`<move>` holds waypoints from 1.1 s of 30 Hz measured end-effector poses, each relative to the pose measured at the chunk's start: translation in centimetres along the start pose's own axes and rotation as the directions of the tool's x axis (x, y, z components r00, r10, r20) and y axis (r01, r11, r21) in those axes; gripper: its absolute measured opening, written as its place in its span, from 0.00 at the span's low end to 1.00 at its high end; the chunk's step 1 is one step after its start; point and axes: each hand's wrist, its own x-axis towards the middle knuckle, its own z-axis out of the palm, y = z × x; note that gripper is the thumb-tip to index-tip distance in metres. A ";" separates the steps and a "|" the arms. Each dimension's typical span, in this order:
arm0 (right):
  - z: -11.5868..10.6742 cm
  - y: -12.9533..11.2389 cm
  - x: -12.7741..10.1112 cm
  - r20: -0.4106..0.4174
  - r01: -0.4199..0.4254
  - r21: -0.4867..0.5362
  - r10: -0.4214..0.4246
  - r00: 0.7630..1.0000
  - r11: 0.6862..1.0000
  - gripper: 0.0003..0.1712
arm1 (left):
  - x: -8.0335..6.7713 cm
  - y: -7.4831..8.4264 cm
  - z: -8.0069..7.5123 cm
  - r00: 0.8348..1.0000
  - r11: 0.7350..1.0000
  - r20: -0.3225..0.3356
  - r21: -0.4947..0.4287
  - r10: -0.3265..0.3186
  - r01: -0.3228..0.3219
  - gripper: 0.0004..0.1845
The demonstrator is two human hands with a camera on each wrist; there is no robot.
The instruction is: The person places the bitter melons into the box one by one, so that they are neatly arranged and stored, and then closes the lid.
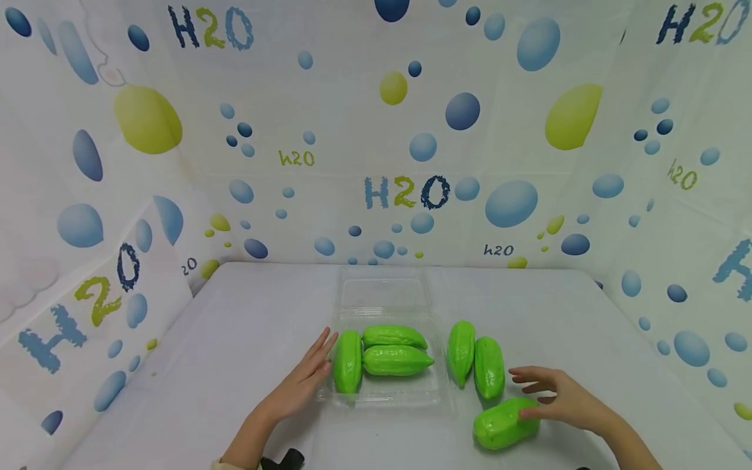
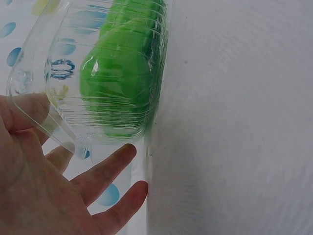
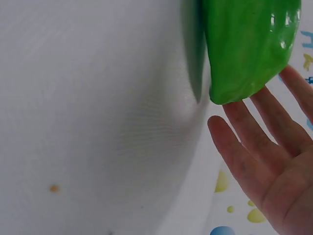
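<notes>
A clear plastic clamshell box point(image 1: 405, 397) lies with its lid laid back. Inside it are three glossy green ribbed fruits: one upright in the view at the left point(image 1: 348, 362), two crosswise beside it. My left hand point(image 1: 301, 384) is at the box's left rim, its fingers spread; in the left wrist view the rim point(image 2: 29, 110) passes in front of part of the hand. At the front right, my right hand point(image 1: 558, 398) is over the near end of a loose green fruit point(image 1: 499, 425), thumb against it. Its fingers look extended in the right wrist view, beside the fruit point(image 3: 249, 49).
Two more green fruits, one point(image 1: 461, 352) nearer the box and another point(image 1: 489, 369), lie to its right. The transparent lid point(image 1: 384, 294) extends toward the back of the white table point(image 1: 252, 307). A printed curtain point(image 1: 329, 98) stands behind. A black object point(image 1: 284, 460) shows near my left forearm.
</notes>
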 end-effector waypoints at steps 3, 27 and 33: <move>0.2 0.3 0.0 0.018 0.007 -0.004 -0.006 1.000 1.000 0.36 | 0.0 0.0 0.0 1.000 1.000 0.001 0.002 0.002 -0.002 0.26; 0.5 0.8 0.1 0.088 0.032 0.052 -0.037 0.995 0.998 0.19 | 0.1 -0.1 -0.1 1.000 1.000 0.007 -0.013 0.006 -0.006 0.26; 0.5 0.1 0.1 0.074 0.003 0.029 -0.006 0.997 1.000 0.19 | 0.0 -0.1 -0.1 1.000 1.000 0.008 -0.014 0.011 -0.010 0.26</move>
